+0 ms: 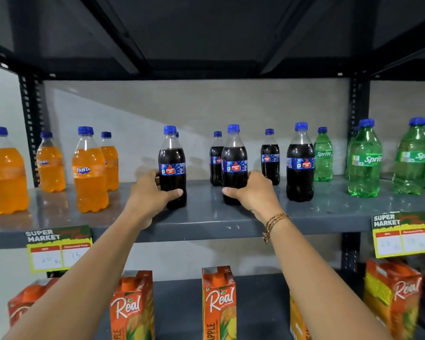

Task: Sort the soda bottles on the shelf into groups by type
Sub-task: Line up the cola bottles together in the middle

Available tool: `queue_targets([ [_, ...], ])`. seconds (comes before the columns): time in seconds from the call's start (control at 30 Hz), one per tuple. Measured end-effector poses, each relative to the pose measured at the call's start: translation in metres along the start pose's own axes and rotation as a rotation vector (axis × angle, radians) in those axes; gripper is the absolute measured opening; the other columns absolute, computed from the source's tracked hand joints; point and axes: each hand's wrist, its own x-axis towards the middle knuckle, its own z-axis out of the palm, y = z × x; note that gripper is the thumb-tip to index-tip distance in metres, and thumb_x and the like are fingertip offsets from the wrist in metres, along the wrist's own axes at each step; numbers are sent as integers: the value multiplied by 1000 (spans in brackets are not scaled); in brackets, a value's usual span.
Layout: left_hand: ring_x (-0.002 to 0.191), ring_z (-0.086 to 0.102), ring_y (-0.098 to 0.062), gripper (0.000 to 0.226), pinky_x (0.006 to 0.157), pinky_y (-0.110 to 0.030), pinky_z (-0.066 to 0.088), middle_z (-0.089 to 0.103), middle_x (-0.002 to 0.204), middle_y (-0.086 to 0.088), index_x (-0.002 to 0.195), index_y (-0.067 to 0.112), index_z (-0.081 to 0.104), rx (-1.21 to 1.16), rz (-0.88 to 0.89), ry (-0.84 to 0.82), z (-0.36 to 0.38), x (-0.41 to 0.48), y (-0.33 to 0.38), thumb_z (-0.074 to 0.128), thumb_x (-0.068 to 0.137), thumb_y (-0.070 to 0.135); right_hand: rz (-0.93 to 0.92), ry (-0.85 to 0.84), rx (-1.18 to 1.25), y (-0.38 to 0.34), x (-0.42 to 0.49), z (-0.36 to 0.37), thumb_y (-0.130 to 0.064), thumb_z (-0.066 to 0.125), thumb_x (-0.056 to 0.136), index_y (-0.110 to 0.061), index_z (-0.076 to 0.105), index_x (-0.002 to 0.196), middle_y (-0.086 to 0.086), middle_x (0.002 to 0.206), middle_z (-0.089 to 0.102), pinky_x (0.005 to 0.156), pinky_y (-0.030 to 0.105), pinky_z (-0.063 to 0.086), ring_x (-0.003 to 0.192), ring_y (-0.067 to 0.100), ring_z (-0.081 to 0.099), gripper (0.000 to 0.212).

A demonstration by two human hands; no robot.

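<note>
Left hand: curled round the lower body of a front cola bottle, thumb laid across its front; bottle standing upright on the shelf.

Right hand: likewise wrapped low on a second cola bottle, a thread bracelet worn at the wrist. The low grips are judged suited to sliding without tipping.

Further cola bottles are ranged behind and to the right. Orange Fanta bottles are grouped at left, green Sprite bottles at right, so sorting is judged nearly complete.
</note>
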Motion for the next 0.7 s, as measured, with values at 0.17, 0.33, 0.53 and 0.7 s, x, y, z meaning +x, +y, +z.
queue_targets([
  [0.17,104,52,-20,68,77,-32,45,57,128,-11,135,12,41,-16,-13,1,1,-1,1,72,75,5,-18,-8,-11,-2,-3,-2,-31,81,70,-5,52,114,12,115,63,88,42,54,103,28,62,59],
  [0.33,112,54,-25,68,81,-34,46,57,128,-11,134,13,42,-12,-13,12,1,-1,0,73,74,6,-44,-39,-33,-4,-6,-2,-34,81,71,-5,51,115,12,115,63,88,42,54,104,28,61,61],
  [0.53,116,53,-28,67,80,-34,45,57,129,-12,134,12,41,-16,-10,12,1,-1,0,72,75,6,-47,-60,-26,-4,-5,-1,-34,81,70,-6,50,114,12,115,62,89,45,54,104,28,61,61],
  [0.7,118,52,-27,70,83,-35,46,54,133,-12,136,13,38,-29,-8,2,1,-1,1,72,75,6,-50,-43,-29,-4,-6,0,-36,81,70,-6,52,114,10,113,63,86,39,54,104,26,61,61],
])
